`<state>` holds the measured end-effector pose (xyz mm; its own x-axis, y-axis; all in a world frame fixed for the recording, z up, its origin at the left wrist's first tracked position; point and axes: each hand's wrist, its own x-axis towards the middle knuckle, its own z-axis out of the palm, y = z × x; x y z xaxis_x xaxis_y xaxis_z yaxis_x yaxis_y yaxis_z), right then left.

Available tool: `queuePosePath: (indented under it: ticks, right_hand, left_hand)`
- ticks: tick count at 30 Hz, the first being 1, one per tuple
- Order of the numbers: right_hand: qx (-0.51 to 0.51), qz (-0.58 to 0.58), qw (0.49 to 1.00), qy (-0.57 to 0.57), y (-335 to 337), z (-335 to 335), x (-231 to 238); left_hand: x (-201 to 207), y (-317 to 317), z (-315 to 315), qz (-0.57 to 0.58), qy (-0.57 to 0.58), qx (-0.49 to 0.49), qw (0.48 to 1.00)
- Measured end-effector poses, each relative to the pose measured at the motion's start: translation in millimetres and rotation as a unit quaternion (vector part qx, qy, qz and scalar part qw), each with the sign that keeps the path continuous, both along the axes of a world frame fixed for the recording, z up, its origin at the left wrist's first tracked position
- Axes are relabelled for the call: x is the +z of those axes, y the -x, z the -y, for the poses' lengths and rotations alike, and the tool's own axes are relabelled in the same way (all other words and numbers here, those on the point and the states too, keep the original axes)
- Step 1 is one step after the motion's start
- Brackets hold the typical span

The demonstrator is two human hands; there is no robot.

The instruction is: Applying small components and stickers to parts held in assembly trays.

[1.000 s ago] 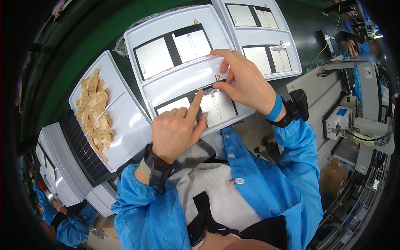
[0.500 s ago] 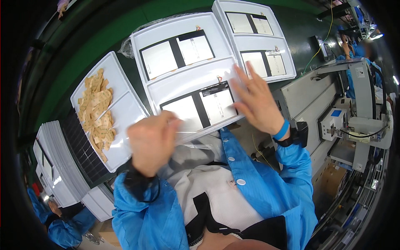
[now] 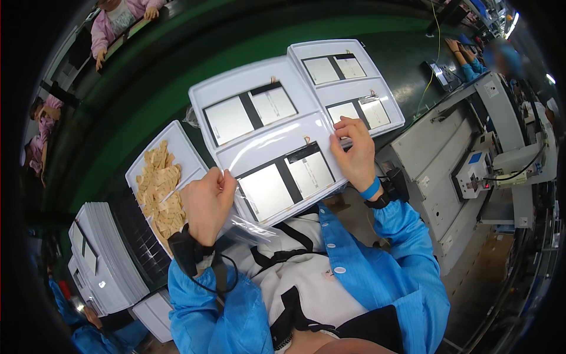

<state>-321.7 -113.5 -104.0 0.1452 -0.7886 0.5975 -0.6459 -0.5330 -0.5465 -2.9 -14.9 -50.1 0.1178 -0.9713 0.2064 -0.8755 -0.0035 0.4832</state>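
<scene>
A white tray in front of me holds two flat silver-white packs with black strips and small wire leads, like battery packs. The near pack lies in the front compartment and the far pack behind it. Clear plastic film lies over the front of the tray and hangs past its near-left edge. At the tray's left edge my left hand is closed, pinching the film. My right hand is closed at the right edge, fingers curled and thumb against fingertips; what they pinch is hard to make out.
A second white tray with similar packs adjoins at the back right. On the left, a white tray holds tan paper pieces. Stacked trays stand farther left. A grey machine is at right. Other people sit across the green table.
My right hand has gone from spread fingers above the tray to curled fingers at its right edge. My left hand has lowered to the left edge. The view has shifted.
</scene>
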Motion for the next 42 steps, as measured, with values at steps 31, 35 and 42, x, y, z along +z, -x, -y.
queuePosePath:
  ticks: [31, 35, 42]
  right_hand:
    - [-0.174, -0.015, 0.973, -0.152, 191, 171, -39]
    - [-0.365, 0.033, 0.93, 0.024, 167, 113, -62]
    - [-0.25, 0.331, 0.898, -0.148, 135, 68, -91]
  left_hand:
    - [-39, 72, 47, -0.053, -0.042, -0.165, 0.984]
    - [-43, 69, 44, -0.073, -0.02, -0.161, 0.984]
    - [-42, 69, 44, -0.084, -0.034, -0.174, 0.981]
